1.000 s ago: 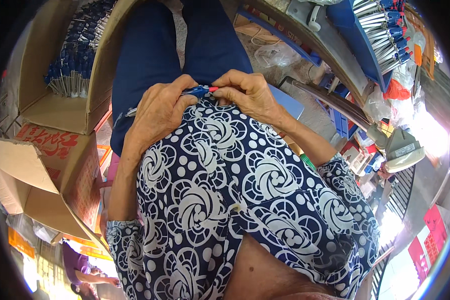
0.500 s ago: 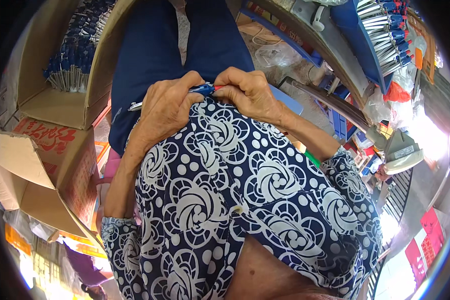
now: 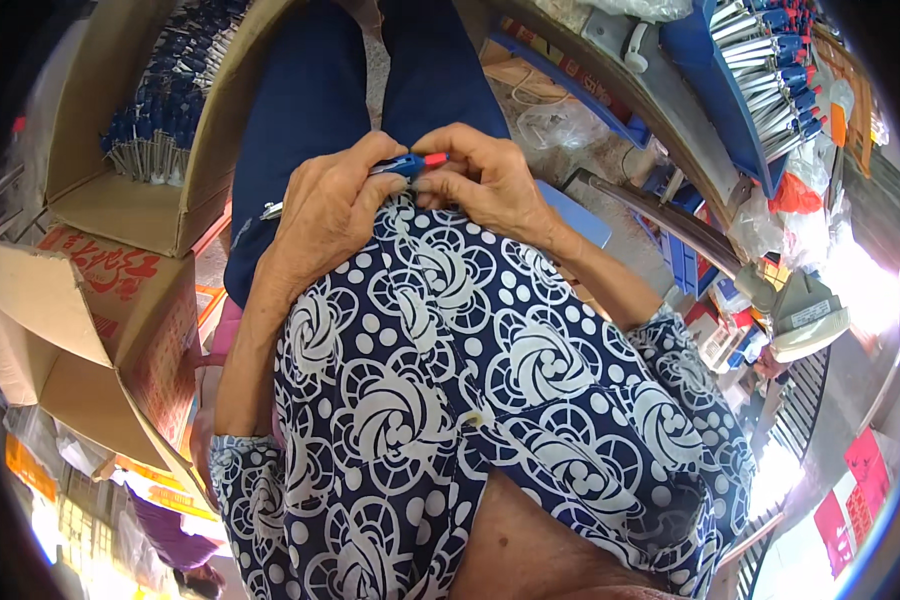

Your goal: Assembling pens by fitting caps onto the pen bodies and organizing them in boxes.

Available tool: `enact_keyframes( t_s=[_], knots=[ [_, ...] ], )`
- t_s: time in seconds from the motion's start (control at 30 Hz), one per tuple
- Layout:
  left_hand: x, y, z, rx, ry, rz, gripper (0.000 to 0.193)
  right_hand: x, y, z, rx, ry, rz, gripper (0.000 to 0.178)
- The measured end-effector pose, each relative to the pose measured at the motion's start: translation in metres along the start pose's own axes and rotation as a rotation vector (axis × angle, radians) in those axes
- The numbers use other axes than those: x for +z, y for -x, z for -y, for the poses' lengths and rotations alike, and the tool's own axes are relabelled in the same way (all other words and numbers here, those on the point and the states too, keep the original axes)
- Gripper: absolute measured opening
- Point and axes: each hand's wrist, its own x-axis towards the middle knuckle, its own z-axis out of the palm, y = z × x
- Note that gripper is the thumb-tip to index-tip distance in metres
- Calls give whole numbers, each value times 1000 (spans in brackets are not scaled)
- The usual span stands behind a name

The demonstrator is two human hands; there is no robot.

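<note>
In front of my belly, a slim lighter-like piece with a blue body [image 3: 402, 165], a red end and a silver shaft lies across my two hands. My left hand [image 3: 330, 200] is closed round it, so the middle of the shaft is hidden; the silver tip shows past the heel of that hand. The red end [image 3: 435, 159] points right, between the thumb and forefinger of my right hand [image 3: 495, 185]. That hand's fingers are curled in close to the blue body, their tips partly hidden.
On the left, an open cardboard box [image 3: 120, 205] holds many blue-headed pieces with silver shafts [image 3: 155, 130]. Below it stands another cardboard box with open flaps [image 3: 50, 305]. At upper right, a blue tray [image 3: 715, 90] holds similar red-ended pieces [image 3: 790, 75] on a curved bench edge [image 3: 660, 115].
My right fingers have eased off the red end, which now shows more fully. The piece has shifted slightly, with its red end a little higher; the left hand keeps its grip.
</note>
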Motion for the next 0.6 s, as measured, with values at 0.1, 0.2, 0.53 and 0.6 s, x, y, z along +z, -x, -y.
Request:
enact_keyframes(
  t_s=[0.1,0.2,0.53,0.6],
  knots=[
    [-15,3,-13,-39,82,-86,15,-1,-5,-21,40,-335,-7,23],
    [-35,5,-31,-53,56,-158,15,-4,-16,-35,111,-185,-21,24],
    [-147,53,-130,192,266,-686,18,-5,-43,-56,228,-124,1,23],
    [-166,84,-76,125,815,-712,7,-2,-49,-54,259,-142,22,23]
  ],
)
